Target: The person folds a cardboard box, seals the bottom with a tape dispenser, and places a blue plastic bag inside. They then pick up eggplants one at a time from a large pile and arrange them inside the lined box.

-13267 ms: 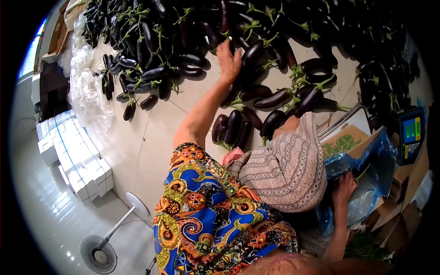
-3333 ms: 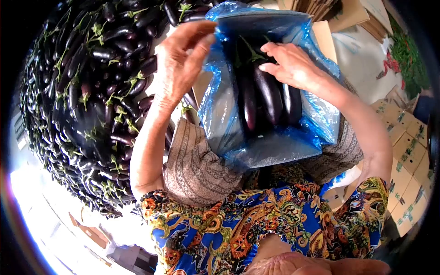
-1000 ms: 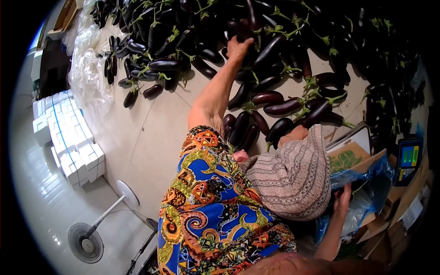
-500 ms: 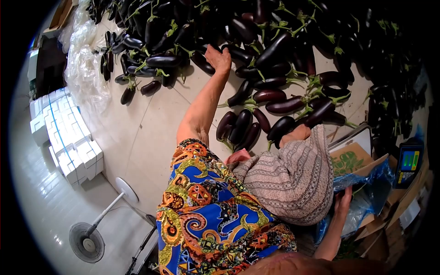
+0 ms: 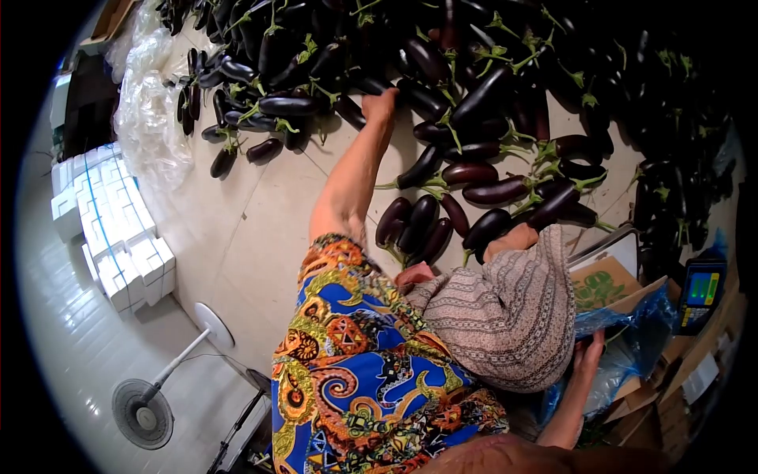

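A big pile of dark purple eggplants [image 5: 474, 63] with green stems covers the floor ahead. My left hand [image 5: 380, 103] is stretched out to the pile's near edge, fingers curled over an eggplant [image 5: 353, 111]; whether it is gripped is unclear. Three eggplants [image 5: 418, 225] lie together by my knee. Low on the right, my right hand [image 5: 588, 355] holds the edge of a blue plastic bag [image 5: 639, 324] that lines a cardboard box [image 5: 600, 284]. The bag's contents are hidden.
A scale display [image 5: 699, 288] glows beside the box. Clear plastic bags [image 5: 150, 118] are heaped at the pile's left edge. White foam boxes [image 5: 110, 237] are stacked on the left, and a standing fan [image 5: 142, 403] lies on the floor at lower left.
My left hand has drawn back from deeper in the pile to its near edge and curled over an eggplant. My right hand stays on the blue bag.
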The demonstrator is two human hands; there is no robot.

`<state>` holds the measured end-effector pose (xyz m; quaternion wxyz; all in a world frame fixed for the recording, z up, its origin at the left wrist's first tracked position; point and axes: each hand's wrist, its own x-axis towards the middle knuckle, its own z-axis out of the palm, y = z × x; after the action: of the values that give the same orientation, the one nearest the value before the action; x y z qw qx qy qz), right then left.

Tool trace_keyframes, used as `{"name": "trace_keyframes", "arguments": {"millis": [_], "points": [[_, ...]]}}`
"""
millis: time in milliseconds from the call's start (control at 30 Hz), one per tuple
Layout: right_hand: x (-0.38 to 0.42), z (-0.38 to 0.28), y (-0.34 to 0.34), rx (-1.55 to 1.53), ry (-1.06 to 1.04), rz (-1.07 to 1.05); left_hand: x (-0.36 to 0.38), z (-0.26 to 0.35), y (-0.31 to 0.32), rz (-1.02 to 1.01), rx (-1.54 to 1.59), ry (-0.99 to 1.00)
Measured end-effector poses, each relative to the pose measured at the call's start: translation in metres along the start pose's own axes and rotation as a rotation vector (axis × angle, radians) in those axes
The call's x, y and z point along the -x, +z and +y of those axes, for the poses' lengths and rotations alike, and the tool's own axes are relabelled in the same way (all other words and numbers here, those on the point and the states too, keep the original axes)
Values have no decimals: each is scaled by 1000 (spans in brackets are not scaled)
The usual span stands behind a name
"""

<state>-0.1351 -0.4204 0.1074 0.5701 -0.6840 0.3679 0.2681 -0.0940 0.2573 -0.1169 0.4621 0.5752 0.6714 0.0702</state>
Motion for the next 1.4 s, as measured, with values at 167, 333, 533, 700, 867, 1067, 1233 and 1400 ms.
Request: {"name": "trace_keyframes", "arguments": {"millis": [167, 333, 533, 700, 867, 1067, 1233, 1400], "points": [[1, -8, 32, -94, 22, 157, 89, -68, -40, -722, 393, -176], [-17, 16, 10, -2, -3, 159, 150, -85, -33, -716, 440, -165], [25, 4, 18, -103, -79, 113, 123, -96, -41, -1126, 535, -135], [62, 3, -7, 251, -24, 176, 159, -67, -42, -1367, 412, -1], [58, -10, 19, 645, -125, 293, 180, -9, -41, -1386, 455, 76], [31, -17, 35, 1038, -300, 463, 208, 76, -42, -1453, 517, 225], [42, -20, 38, 1146, -497, 422, 237, 92, -29, -1534, 500, 223], [77, -35, 25, 1183, -526, 459, 270, 68, -1, -1608, 458, 92]]}}
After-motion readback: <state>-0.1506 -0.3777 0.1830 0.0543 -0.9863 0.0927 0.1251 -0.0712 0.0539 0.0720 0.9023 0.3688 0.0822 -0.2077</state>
